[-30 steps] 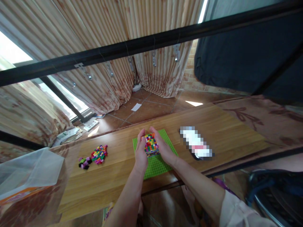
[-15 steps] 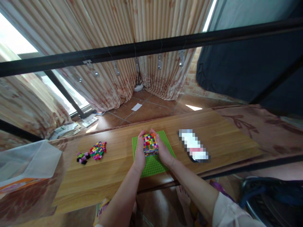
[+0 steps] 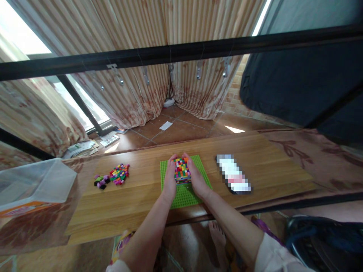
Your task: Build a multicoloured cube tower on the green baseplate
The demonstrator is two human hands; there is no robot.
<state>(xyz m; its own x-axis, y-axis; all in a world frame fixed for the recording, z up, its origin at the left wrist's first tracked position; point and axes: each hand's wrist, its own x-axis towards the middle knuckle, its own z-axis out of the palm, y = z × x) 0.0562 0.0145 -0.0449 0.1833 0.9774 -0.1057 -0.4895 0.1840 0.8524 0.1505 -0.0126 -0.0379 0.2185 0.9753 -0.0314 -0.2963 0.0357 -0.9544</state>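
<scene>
A block of many small coloured bricks (image 3: pixel 181 170) stands on a green studded baseplate (image 3: pixel 184 194) in the middle of a wooden table (image 3: pixel 136 211). My left hand (image 3: pixel 169 182) presses against the block's left side with its fingers together. My right hand (image 3: pixel 196 178) cups its right side, and the fingertips of both hands meet at the far edge. Left of the baseplate lies a loose heap of coloured bricks (image 3: pixel 119 174), and beside it a small cluster of purple, black and green ones (image 3: pixel 101 181).
A blurred white object (image 3: pixel 234 174) lies on the table to the right of the baseplate. A clear plastic box with an orange base (image 3: pixel 31 189) stands at the left end. A black bar (image 3: pixel 181 53) crosses above. Curtains, a tiled floor and scattered papers lie beyond.
Both hands have closed in tighter around the brick block, and it looks narrower between them. The view has shifted slightly; the loose bricks stay where they were.
</scene>
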